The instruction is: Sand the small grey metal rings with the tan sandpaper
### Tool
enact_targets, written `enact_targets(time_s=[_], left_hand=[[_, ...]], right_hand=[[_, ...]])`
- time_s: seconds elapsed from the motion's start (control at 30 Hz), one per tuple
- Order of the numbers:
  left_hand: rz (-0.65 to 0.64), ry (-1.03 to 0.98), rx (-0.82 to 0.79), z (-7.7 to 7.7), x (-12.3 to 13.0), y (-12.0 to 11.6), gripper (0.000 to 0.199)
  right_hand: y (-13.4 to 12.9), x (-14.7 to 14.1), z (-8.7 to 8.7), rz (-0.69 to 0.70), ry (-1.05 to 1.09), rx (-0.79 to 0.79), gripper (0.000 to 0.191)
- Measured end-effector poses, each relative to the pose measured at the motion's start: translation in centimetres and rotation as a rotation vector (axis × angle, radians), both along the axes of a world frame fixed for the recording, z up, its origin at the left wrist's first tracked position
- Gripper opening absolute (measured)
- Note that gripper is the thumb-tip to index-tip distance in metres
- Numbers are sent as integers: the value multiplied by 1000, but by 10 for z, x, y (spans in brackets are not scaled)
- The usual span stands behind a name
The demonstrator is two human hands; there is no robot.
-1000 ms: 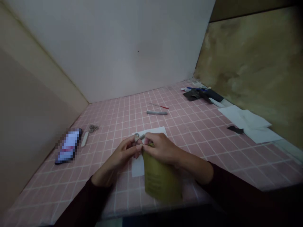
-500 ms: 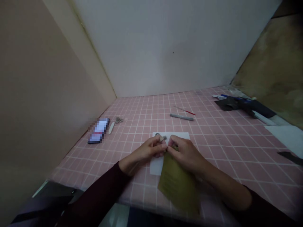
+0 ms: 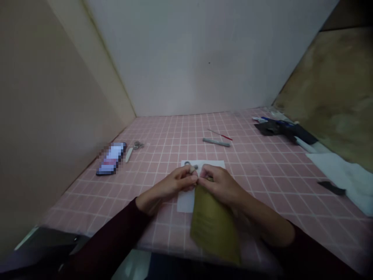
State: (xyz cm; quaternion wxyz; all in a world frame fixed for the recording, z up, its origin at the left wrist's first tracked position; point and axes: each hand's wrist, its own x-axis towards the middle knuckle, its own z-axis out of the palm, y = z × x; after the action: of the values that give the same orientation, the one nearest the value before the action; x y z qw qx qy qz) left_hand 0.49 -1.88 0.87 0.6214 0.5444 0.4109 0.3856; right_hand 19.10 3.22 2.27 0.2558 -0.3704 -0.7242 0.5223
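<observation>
Both my hands meet over a white sheet of paper [image 3: 184,203] at the middle of the table. A piece of olive-yellow cloth [image 3: 214,229] hangs from my fingers toward the table's front edge, faint dark rows of marks on its left part. My right hand [image 3: 220,182] is closed, pinching its upper edge. My left hand [image 3: 179,182] is also closed, its thumb and fingertips together at the cloth's top corner; a pale band shows on one finger. Anything finer between the fingertips is too small to make out. A small grey ring-shaped object [image 3: 187,163] lies just beyond my left fingers.
On the left lie a phone [image 3: 112,158], a white strip [image 3: 129,154] and small scissors [image 3: 138,145]. Farther back are a grey pen-like stick [image 3: 216,142] and a thin red-handled tool [image 3: 225,137]. Black cloth [image 3: 268,127] and white material [image 3: 340,167] lie on the right.
The whole view has shifted slightly, so the table things appear farther left. My hands keep their hold on the cloth in nearly the same pose.
</observation>
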Motion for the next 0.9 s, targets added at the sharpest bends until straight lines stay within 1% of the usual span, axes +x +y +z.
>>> enact_targets(time_s=[0.03, 0.07, 0.13, 0.17, 0.2, 0.23, 0.27, 0.33, 0.37, 0.4, 0.43, 0.47, 0.5, 0.57, 0.6, 0.63, 0.67, 0.7, 0.77, 0.8, 0.83, 0.87, 0.9], left_hand=[[11, -4, 15, 1, 1, -1, 29], [18, -2, 52, 4, 1, -3, 28], [34, 48, 134, 11, 2, -7, 25], [40, 76, 174, 13, 2, -8, 24], [43, 84, 186, 14, 1, -8, 23], [37, 72, 167, 14, 1, -7, 24], [32, 48, 126, 11, 0, -5, 24], [7, -19, 1, 5, -1, -1, 26], [0, -47, -46, 1, -1, 1, 27], [-1, -59, -69, -1, -1, 2, 27], [2, -53, -60, -1, -1, 2, 26], [10, -27, -24, -1, -1, 1, 26], [17, 13, 29, 1, 0, 0, 24], [21, 94, 125, 5, 0, -3, 22], [15, 110, 144, 6, 0, -4, 21], [10, 105, 140, 7, 0, -4, 21], [8, 82, 112, 5, -1, -4, 22], [5, 48, 63, 3, -1, -2, 23], [1, -19, -59, -2, -2, 1, 26], [7, -45, -99, -4, -1, 2, 28], [17, -57, -112, -5, -1, 2, 28], [28, -55, -94, -4, -1, 1, 27], [38, -40, -52, -2, 0, 0, 26]], right_hand=[[0, 1, 2, 16, 5, -51, 21], [0, 2, 3, 65, 28, -161, 22], [0, 5, 5, 225, 99, -444, 21], [-1, 6, 6, 289, 131, -547, 21], [-1, 6, 6, 313, 147, -592, 20], [-2, 5, 7, 292, 140, -565, 19], [-4, 4, 8, 227, 113, -468, 18], [-6, 1, 9, 66, 32, -162, 18], [-7, 0, 10, 10, -3, -15, 18], [-7, -1, 10, -21, -27, 93, 17], [-7, -1, 10, -27, -44, 140, 16], [-6, -1, 10, -14, -53, 118, 16], [-5, 0, 9, 20, -55, 36, 18], [-2, 1, 7, 124, -24, -212, 22], [-1, 2, 5, 172, 2, -320, 24], [-1, 2, 4, 196, 23, -372, 25], [-1, 2, 4, 185, 28, -350, 25], [-2, 1, 4, 149, 13, -259, 23], [-4, 0, 4, 60, -42, 3, 19], [-5, 0, 5, 27, -66, 102, 17], [-5, 0, 5, 12, -81, 141, 16], [-5, 0, 6, 11, -80, 109, 16], [-4, 1, 6, 28, -61, 14, 16]])
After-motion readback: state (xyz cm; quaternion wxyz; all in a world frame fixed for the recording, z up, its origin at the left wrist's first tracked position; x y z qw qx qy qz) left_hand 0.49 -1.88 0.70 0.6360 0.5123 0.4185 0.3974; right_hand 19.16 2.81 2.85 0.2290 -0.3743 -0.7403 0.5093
